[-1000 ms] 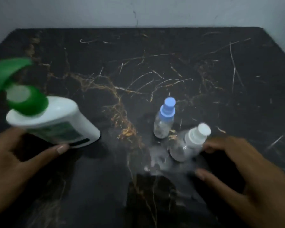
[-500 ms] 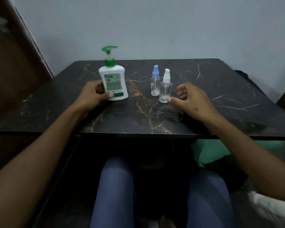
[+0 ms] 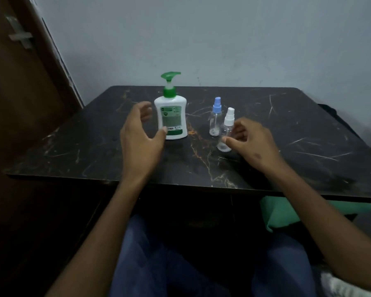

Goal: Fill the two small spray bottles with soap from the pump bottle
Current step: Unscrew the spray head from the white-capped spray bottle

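Soap has not gone into either small bottle yet, as far as I can judge: both spray bottles have their tops on and look almost empty, with only a pale trace at the bottom of each that I can't identify. So I take the job to be at its very start, with both tops to come off, both fills to do, and both tops to go back on. The pump bottle (image 3: 171,116) stands upright on the dark marbled surface (image 3: 287,133), toward my left; it is white with a green label, a green collar and a green pump head whose spout points right. The blue-capped spray bottle (image 3: 216,117) stands upright to its right, clear-bodied, and the white-capped spray bottle (image 3: 227,130) stands just beside that one, nearer to me, also clear. My left hand (image 3: 140,138) hangs just beside the pump bottle with its fingers spread and loosely curved, holding nothing; the thumb tip lies at the bottle's lower left edge, though I can't tell if it touches. My right hand (image 3: 252,144) sits just right of the white-capped bottle, fingers loosely curled and unclosed, thumb reaching toward its base but gripping nothing.
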Action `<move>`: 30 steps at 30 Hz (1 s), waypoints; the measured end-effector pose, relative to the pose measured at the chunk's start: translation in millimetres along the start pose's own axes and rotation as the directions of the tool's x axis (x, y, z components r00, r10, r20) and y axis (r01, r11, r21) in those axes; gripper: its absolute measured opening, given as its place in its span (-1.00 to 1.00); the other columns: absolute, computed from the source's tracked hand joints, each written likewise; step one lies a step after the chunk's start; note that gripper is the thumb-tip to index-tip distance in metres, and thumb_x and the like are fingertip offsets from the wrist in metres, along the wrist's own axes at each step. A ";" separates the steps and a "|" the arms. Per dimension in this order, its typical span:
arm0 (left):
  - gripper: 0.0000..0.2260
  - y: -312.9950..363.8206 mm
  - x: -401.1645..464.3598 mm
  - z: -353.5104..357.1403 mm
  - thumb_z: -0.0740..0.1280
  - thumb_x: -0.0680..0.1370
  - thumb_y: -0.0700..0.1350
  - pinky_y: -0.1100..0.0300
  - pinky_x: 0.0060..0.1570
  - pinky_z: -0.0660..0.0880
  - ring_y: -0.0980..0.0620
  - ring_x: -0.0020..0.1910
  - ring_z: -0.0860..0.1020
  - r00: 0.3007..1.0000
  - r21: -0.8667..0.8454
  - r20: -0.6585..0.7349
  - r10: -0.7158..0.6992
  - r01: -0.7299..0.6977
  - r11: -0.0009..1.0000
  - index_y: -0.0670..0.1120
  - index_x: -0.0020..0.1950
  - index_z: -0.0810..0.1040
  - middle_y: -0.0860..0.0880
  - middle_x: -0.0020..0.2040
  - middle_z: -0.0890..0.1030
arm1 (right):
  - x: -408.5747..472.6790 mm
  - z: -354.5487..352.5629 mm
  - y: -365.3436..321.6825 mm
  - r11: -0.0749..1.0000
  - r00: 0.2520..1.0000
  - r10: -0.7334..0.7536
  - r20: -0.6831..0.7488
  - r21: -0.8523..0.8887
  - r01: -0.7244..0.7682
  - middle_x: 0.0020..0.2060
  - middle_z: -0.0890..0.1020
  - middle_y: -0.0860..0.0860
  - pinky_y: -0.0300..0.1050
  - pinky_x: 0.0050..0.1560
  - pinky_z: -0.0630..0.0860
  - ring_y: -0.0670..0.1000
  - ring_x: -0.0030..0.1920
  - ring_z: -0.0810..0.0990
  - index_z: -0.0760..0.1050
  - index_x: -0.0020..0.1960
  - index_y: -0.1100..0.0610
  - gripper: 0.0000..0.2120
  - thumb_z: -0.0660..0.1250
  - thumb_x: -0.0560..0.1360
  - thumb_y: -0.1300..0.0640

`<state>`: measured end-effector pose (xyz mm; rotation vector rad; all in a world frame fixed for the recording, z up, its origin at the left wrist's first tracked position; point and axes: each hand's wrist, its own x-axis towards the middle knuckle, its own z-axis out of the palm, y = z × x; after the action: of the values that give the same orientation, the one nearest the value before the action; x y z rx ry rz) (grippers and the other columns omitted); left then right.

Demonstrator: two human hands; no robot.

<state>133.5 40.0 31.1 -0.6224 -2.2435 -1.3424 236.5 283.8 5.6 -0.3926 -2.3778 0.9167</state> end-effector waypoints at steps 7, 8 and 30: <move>-0.52 31.3 -17.6 45.9 0.54 0.51 -0.07 0.40 0.16 0.51 0.25 0.16 0.59 0.918 -0.110 0.365 0.154 -0.122 0.986 0.01 0.40 0.52 0.13 0.26 0.62 | -1.9 14.3 -16.4 0.993 0.995 -0.071 0.076 0.098 0.063 0.07 0.72 -0.12 -0.03 0.22 0.66 -0.16 0.10 0.70 0.57 0.35 -0.01 -0.57 0.57 0.51 0.12; -0.49 30.0 -16.5 54.1 0.54 0.51 -0.05 0.30 0.24 0.52 0.21 0.20 0.58 0.900 -0.098 0.401 0.168 -0.141 0.985 -0.01 0.43 0.50 0.11 0.28 0.62 | -2.3 13.3 -16.6 0.992 0.992 -0.070 0.102 0.112 0.058 0.11 0.72 -0.11 0.00 0.26 0.65 -0.16 0.14 0.70 0.55 0.36 -0.01 -0.55 0.56 0.51 0.15; -0.68 6.1 -12.0 85.1 0.50 0.54 -0.11 0.04 0.19 0.58 0.18 0.12 0.59 0.873 -0.275 0.459 0.164 -0.036 0.961 0.05 0.26 0.56 0.15 0.09 0.65 | 45.3 -32.8 -91.2 0.781 0.949 -0.164 0.270 -0.551 0.292 -0.33 0.58 -0.11 -0.23 -0.31 0.27 -0.13 -0.31 0.52 0.54 -0.18 0.05 -0.74 0.44 0.58 -0.08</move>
<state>134.1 116.9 -7.9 -1.2725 -2.3711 -1.5755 213.2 255.3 106.0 -0.2260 -2.8002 0.0842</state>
